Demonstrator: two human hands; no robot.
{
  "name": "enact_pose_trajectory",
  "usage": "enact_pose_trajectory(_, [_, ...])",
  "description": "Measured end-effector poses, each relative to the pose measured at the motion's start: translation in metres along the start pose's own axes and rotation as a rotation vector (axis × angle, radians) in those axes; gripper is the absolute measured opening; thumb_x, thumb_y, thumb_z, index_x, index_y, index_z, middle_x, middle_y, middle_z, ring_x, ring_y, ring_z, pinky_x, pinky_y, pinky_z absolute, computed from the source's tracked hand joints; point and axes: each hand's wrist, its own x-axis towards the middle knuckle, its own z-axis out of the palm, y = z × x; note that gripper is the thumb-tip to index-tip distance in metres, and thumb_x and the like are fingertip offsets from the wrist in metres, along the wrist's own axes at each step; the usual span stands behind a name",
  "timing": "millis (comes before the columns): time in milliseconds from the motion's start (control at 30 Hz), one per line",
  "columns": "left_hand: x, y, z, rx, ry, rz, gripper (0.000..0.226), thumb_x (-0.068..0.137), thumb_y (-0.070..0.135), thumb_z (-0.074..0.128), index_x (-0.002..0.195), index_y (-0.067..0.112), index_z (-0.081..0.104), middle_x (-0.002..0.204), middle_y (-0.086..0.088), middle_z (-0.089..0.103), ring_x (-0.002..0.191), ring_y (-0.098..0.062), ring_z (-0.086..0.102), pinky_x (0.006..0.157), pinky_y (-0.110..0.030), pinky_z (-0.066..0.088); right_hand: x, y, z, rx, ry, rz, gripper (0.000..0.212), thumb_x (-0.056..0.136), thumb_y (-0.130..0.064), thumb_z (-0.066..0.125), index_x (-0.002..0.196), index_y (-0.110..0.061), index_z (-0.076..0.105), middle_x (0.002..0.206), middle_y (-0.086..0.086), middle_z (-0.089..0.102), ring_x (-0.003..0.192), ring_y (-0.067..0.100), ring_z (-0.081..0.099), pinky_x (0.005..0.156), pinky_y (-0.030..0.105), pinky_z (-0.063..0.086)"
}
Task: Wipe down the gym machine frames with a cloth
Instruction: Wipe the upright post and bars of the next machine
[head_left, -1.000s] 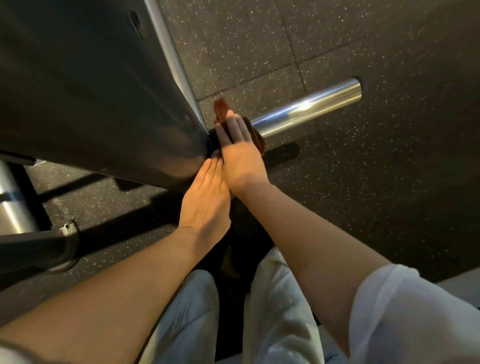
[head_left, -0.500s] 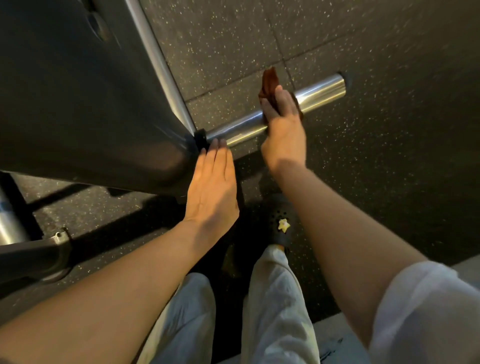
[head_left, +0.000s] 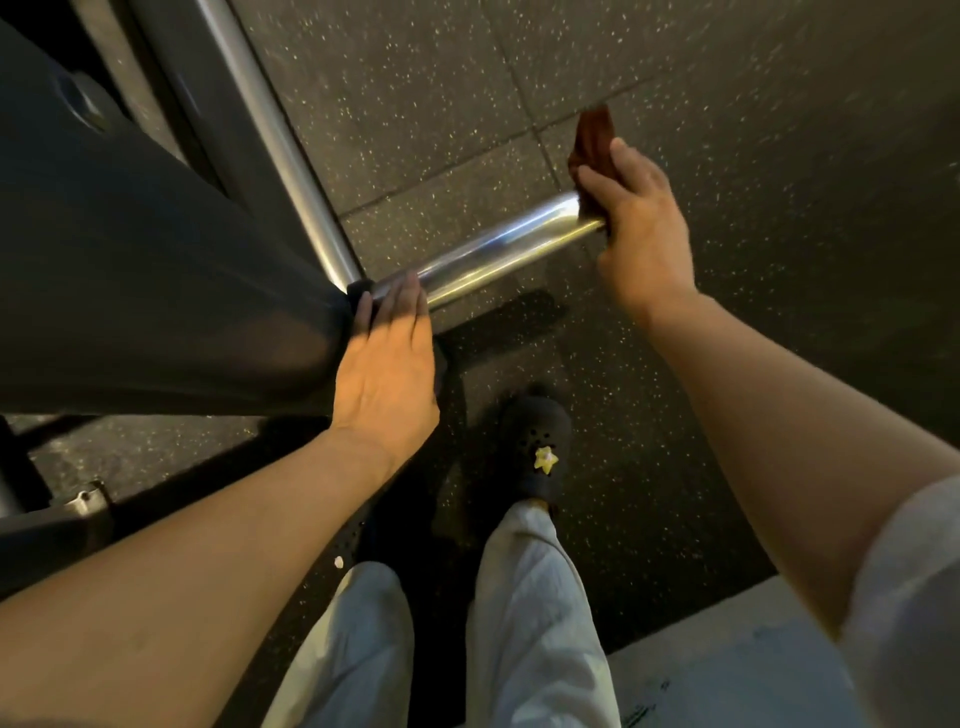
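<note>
You will find no readable text, label, brand name, number or sign anywhere in this view.
</note>
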Motion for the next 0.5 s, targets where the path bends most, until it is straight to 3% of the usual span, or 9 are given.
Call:
enact_pose_trajectory(100, [-0.015,-0.002,-0.005,0.009,-0.016,0.009,0.086,0.091,0.028,0.053,0.152,0.000,0.000,0.161,-0.013,-0.001,0.149,-0.024,-0.002,0.122,-0.041,-0.004,-0.002,-0.024,0.016,0.093,0.038,0.118,0.059,0.091,0.001,0.057,0.144,-0.019,0.044,0.160,0.004,0.022,0.148,0.021,0.018,0.120,0.030,0.012])
enact_pose_trajectory(133, [-0.022,-0.003,-0.006,0.008,-0.002,0.018,0.087,0.089,0.025,0.054,0.152,-0.001,0.001,0.161,-0.014,0.000,0.149,-0.024,-0.001,0.121,-0.040,-0.005,-0.009,-0.039,0.026,0.124,0.059,0.074,0.056,0.091,0.001,0.056,0.142,-0.018,0.047,0.158,0.005,0.027,0.146,0.021,0.023,0.120,0.027,0.012])
enact_pose_trajectory(233, [-0.046,-0.008,-0.011,0.044,-0.009,0.086,0.085,0.087,0.019,0.053,0.151,-0.003,0.001,0.161,-0.017,0.002,0.149,-0.028,0.000,0.120,-0.038,-0.010,-0.035,-0.089,0.064,0.176,-0.030,-0.139,0.058,0.082,0.008,0.057,0.137,-0.008,0.054,0.153,0.011,0.037,0.144,0.030,0.028,0.120,0.037,0.019])
enact_pose_trajectory(300, [-0.067,-0.019,-0.012,0.095,-0.052,0.135,0.086,0.089,0.019,0.050,0.149,-0.002,-0.008,0.161,-0.017,-0.006,0.149,-0.028,-0.007,0.117,-0.037,-0.016,-0.051,-0.130,0.070,0.271,-0.120,-0.092,0.056,0.084,0.005,0.058,0.137,-0.011,0.054,0.153,0.009,0.037,0.144,0.029,0.027,0.119,0.040,0.024])
enact_pose_trajectory(367, [-0.088,-0.031,-0.016,0.117,-0.071,0.146,0.087,0.090,0.021,0.051,0.149,-0.002,-0.009,0.160,-0.016,-0.008,0.149,-0.027,-0.008,0.115,-0.036,-0.017,-0.069,-0.161,0.065,0.440,-0.101,0.048,0.051,0.087,0.004,0.056,0.135,-0.012,0.056,0.145,0.007,0.047,0.137,0.024,0.037,0.114,0.034,0.033])
enact_pose_trajectory(433, [-0.109,-0.044,-0.022,0.094,-0.014,0.144,0.088,0.084,0.019,0.059,0.151,-0.003,0.006,0.160,-0.018,0.007,0.149,-0.028,0.007,0.117,-0.036,-0.007,-0.087,-0.185,0.047,0.689,0.014,0.203,0.046,0.089,0.008,0.052,0.130,-0.010,0.059,0.130,0.004,0.058,0.124,0.016,0.050,0.105,0.020,0.035])
enact_pose_trajectory(500, [-0.129,-0.057,-0.031,0.023,0.032,0.094,0.088,0.070,0.012,0.071,0.146,-0.004,0.031,0.153,-0.019,0.032,0.142,-0.029,0.031,0.117,-0.039,0.011,-0.110,-0.207,0.026,0.923,0.102,0.230,0.043,0.091,0.009,0.051,0.129,-0.010,0.059,0.119,-0.004,0.057,0.110,0.001,0.052,0.097,0.008,0.035])
